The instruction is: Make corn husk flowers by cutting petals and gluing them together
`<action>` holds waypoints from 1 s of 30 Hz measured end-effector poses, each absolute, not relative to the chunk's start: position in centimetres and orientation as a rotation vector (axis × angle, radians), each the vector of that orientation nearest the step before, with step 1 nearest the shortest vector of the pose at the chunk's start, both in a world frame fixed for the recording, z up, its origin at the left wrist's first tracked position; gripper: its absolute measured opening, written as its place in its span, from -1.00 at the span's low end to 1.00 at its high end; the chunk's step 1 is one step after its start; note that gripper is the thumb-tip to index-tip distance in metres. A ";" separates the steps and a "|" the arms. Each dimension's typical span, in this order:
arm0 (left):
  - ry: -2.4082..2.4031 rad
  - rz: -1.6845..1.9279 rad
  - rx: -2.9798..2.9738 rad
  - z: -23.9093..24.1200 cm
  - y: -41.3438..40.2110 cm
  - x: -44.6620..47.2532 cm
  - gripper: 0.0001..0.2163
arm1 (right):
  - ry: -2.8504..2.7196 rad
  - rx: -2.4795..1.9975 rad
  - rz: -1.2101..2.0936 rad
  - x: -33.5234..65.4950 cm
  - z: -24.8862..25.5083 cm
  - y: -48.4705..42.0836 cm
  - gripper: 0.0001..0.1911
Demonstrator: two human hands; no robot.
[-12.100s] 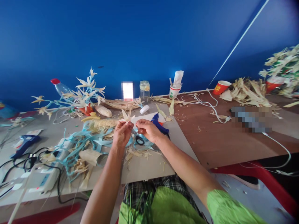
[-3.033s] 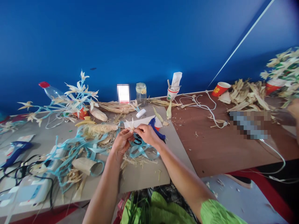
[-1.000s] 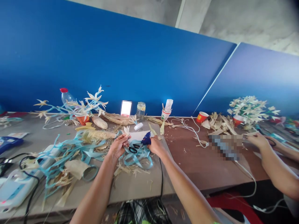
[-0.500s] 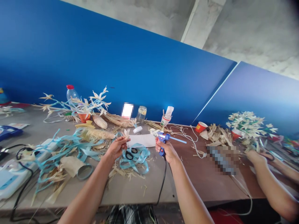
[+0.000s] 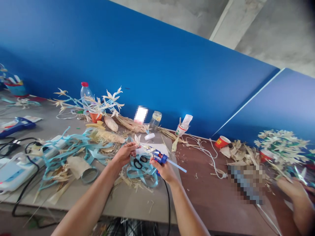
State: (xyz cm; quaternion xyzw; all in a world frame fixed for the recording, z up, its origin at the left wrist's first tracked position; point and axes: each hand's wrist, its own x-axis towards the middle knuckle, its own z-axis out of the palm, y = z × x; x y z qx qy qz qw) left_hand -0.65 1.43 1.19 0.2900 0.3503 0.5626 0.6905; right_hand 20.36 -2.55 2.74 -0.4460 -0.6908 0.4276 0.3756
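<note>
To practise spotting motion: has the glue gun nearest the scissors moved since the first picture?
Yes, upward: the glue gun, lying by the white paper then, is now off the table in the right hand.

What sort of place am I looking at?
Probably a craft workshop: the right hand holds a blue glue gun, dried husks lie heaped on the table, and pale, handmade-looking flowers stand in an orange-red cup.

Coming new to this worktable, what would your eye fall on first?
Probably the blue glue gun in the right hand, which points toward the small pale flower in the left hand. Behind them stretches a blue wall; at the back left, blue-stemmed flowers spread above a red cup.
</note>
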 end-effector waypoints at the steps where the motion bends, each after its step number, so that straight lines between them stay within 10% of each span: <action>1: 0.799 1.259 0.650 1.2 1.4 -0.6 -0.74 | -1.770 -1.148 1.083 20.3 2.6 -2.5 -0.69; 30: 0.787 1.240 0.603 0.7 1.5 -0.2 -0.75 | -1.860 -1.281 0.875 19.6 1.1 -2.2 -0.68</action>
